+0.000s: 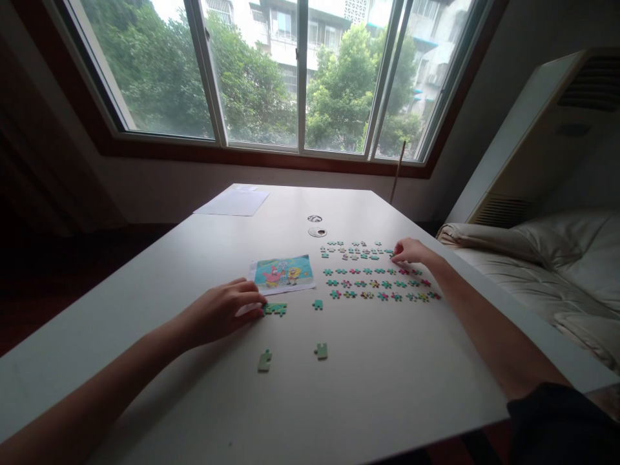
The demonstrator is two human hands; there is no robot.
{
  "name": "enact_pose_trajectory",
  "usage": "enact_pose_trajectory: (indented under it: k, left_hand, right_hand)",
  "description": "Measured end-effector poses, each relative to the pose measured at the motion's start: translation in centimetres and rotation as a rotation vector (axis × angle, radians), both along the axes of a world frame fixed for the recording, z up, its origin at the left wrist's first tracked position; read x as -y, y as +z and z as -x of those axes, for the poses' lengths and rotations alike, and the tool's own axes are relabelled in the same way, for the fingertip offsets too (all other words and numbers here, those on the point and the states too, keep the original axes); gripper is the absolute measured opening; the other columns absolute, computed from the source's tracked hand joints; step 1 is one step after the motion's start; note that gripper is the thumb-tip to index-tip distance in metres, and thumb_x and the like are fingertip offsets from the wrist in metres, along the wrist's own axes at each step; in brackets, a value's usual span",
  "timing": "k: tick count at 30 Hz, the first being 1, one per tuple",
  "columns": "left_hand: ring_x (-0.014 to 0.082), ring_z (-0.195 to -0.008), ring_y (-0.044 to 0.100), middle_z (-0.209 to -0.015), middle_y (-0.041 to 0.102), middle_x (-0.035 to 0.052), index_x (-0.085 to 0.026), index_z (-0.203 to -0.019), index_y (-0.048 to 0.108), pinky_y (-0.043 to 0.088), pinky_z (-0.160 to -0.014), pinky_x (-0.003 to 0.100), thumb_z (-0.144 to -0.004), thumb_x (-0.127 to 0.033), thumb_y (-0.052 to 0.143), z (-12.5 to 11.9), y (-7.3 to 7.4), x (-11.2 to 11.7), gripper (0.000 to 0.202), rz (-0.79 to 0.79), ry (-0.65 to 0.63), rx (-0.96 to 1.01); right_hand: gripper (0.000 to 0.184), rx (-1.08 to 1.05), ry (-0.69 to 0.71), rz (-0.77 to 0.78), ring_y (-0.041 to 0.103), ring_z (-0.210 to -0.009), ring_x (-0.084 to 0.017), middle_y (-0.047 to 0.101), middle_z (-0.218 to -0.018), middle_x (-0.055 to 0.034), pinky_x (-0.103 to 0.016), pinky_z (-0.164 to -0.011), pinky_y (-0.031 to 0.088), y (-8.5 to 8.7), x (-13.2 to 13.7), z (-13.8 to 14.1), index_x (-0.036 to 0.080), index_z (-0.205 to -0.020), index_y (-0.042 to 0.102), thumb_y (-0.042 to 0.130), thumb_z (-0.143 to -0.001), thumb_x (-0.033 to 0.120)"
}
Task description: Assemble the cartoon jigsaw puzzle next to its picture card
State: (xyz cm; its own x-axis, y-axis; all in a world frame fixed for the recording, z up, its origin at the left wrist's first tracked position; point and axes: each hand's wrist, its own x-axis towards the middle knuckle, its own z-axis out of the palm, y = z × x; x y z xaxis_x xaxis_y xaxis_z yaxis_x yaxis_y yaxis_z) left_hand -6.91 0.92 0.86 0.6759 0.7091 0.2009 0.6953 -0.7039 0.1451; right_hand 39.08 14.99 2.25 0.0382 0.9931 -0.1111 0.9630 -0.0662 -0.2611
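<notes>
Apparently only a little joined up: one short strip (276, 309), lying on the bench (368, 374) just on the near side of a single picture sheet (283, 274). Seams too small for counting the pieces in it. Left over, to judge by the layout: nearly everything, as loose pieces (354, 271) sorted into six rough rows right of the sheet. About eight in each of the three nearer rows, five or so in the farthest; too small for a sure count in the two between. Three more set apart: one blue-green piece (317, 304) right of the strip, two paler pieces (265, 361) farther toward the front, well apart. Touching the strip's left end with the loosely curved fingers of the left hand (220, 313); impossible to tell whether pinching or merely resting. Reaching to the right end of the farther rows with the right hand (413, 250), fingertips bunched by a piece there; grip again impossible to tell. Beyond, two round fittings (318, 232).
</notes>
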Motion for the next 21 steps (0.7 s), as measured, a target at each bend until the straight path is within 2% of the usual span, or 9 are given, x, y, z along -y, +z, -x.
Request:
enact_pose_trajectory:
  k: [5,11,17,21]
  left_hand:
    - [0.0198,-0.085,0.059,-0.093,0.065,0.0058,-0.025,-0.096,0.068,0.048,-0.072,0.028,-0.088,-0.029,0.049,0.3,0.2,-0.1,0.021,0.013,-0.003,0.006]
    - [0.0206,-0.087,0.059,-0.094,0.065,0.0051,-0.026,-0.097,0.067,0.049,-0.072,0.029,-0.087,-0.029,0.049,0.6,0.7,0.0,0.021,0.038,0.014,-0.037]
    - [0.0228,-0.089,0.060,-0.095,0.065,0.0065,-0.024,-0.098,0.067,0.049,-0.073,0.032,-0.086,-0.034,0.050,0.5,0.7,0.2,0.022,0.016,0.056,0.000]
    - [0.0208,-0.085,0.060,-0.094,0.065,0.0076,-0.022,-0.094,0.067,0.049,-0.072,0.031,-0.088,-0.034,0.049,-0.4,0.5,0.6,0.023,0.016,0.088,0.126]
  right_hand:
    - [0.015,-0.109,0.064,-0.009,0.062,-0.063,-0.015,0.068,-0.071,-0.0066,-0.020,-0.051,0.044,0.2,0.2,0.4,0.012,-0.071,0.067,0.072,-0.060,0.020]
    - [0.022,-0.330,0.251,-0.033,0.060,-0.064,-0.013,0.067,-0.076,-0.0072,-0.021,-0.053,0.045,1.4,1.1,2.7,0.011,-0.081,0.064,0.068,-0.069,0.029]
    - [0.024,-0.551,0.482,-0.001,0.062,-0.073,-0.012,0.068,-0.084,-0.0063,-0.024,-0.064,0.051,2.3,4.6,8.8,0.013,-0.089,0.060,0.065,-0.075,0.032]
    - [0.022,-0.766,0.724,0.114,0.063,-0.071,-0.012,0.067,-0.079,-0.0044,-0.025,-0.063,0.051,2.5,8.0,13.8,0.013,-0.088,0.061,0.068,-0.074,0.029]
